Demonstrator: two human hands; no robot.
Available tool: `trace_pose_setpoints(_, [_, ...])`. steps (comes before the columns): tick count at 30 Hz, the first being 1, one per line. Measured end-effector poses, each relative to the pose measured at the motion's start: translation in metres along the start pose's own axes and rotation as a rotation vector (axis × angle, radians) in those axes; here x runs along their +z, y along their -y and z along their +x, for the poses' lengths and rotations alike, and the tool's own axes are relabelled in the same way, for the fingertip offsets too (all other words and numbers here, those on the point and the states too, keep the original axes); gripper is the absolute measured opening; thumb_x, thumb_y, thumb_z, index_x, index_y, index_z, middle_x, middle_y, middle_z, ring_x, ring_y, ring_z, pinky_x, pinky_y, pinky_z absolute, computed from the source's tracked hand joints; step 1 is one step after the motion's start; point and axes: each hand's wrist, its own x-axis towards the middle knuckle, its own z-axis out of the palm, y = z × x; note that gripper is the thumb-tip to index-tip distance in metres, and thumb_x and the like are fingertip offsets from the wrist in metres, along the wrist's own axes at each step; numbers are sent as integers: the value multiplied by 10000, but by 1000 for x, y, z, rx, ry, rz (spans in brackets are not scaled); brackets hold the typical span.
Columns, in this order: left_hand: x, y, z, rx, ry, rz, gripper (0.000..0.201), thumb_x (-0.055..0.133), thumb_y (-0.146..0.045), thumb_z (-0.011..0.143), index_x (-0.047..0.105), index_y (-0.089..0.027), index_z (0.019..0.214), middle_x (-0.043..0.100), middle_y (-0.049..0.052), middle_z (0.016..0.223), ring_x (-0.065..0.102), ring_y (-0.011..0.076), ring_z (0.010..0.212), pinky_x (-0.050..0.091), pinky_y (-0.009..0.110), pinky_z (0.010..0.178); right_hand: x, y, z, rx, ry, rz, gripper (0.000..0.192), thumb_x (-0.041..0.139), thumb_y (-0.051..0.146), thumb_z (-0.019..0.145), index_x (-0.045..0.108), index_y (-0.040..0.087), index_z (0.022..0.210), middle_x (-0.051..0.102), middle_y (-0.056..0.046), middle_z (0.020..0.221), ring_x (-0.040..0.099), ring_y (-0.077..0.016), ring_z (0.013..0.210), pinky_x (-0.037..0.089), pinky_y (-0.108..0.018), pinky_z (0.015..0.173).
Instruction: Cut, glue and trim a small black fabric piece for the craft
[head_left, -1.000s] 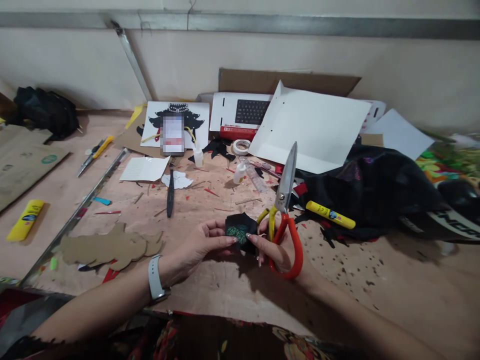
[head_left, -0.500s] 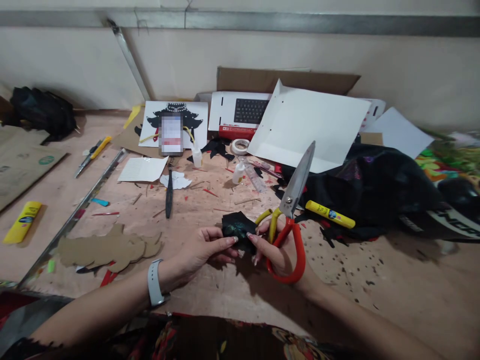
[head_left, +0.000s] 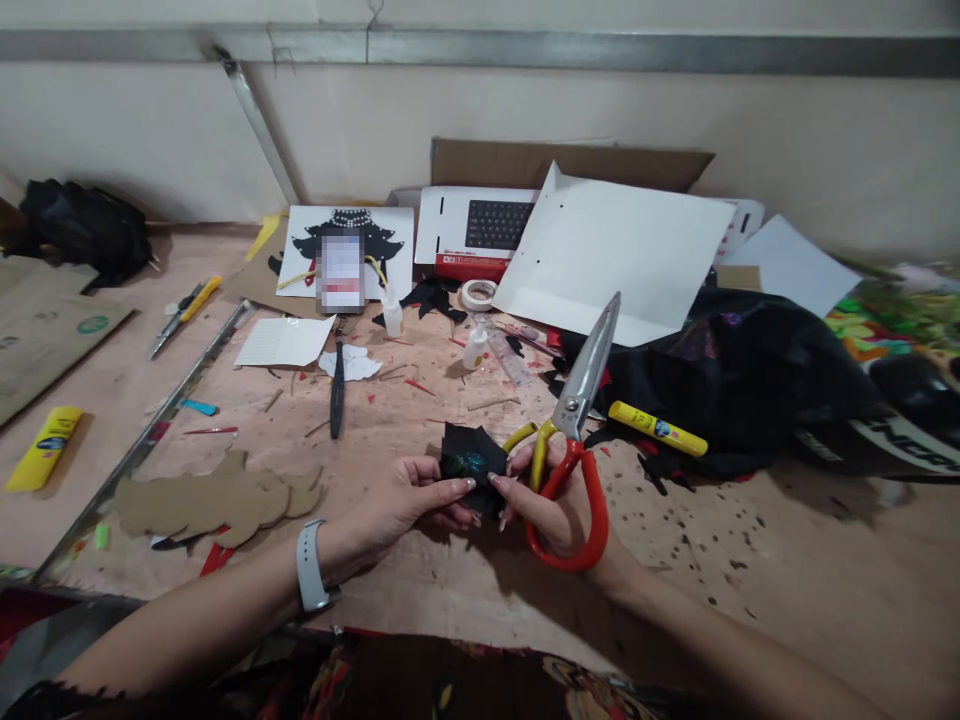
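Note:
A small black cut-out piece (head_left: 471,462) with a green glittery patch is pinched between the fingertips of both hands just above the wooden table (head_left: 750,560). My left hand (head_left: 409,497), with a white watch on the wrist, holds its left side. My right hand (head_left: 547,500) touches its right side while gripping large scissors (head_left: 574,440) with red and yellow handles; the blades are closed and point up and to the right.
A yellow marker (head_left: 658,428) and black fabric (head_left: 750,380) lie at right. Behind are white sheets (head_left: 622,255), a keyboard box (head_left: 480,230), tape roll (head_left: 478,293), glue bottles (head_left: 475,347). At left lie a cardboard cut-out (head_left: 210,500), metal ruler (head_left: 142,445), utility knife (head_left: 180,312).
The scissors' blades swung from nearly upright to leaning right, then back a little. Both hands have kept turning the black piece slightly between the fingertips.

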Motion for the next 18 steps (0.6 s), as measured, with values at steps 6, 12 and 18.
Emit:
trace_pose_setpoints(6, [-1,3,1,1,-23,5,388,782,-423,713,695,-127,948,758,92,778,689,130,595,507,196,563,0,1,0,26,-3,0,382,742,465,698,449,238,788,520,43,620,564,-157,413,488,-313,411])
trace_pose_setpoints(12, [-1,0,0,69,-22,-23,361,781,-415,721,705,-122,919,741,70,741,660,113,566,513,199,562,-4,-1,3,27,37,-36,345,735,444,704,480,223,779,565,29,641,572,-146,445,488,-294,439])
trace_pose_setpoints(18, [-9,-10,4,272,-151,-120,298,794,-373,724,721,-117,859,719,45,723,634,90,590,497,171,567,-6,-11,4,61,35,-4,407,765,495,680,496,218,811,577,15,704,586,-152,529,516,-302,506])
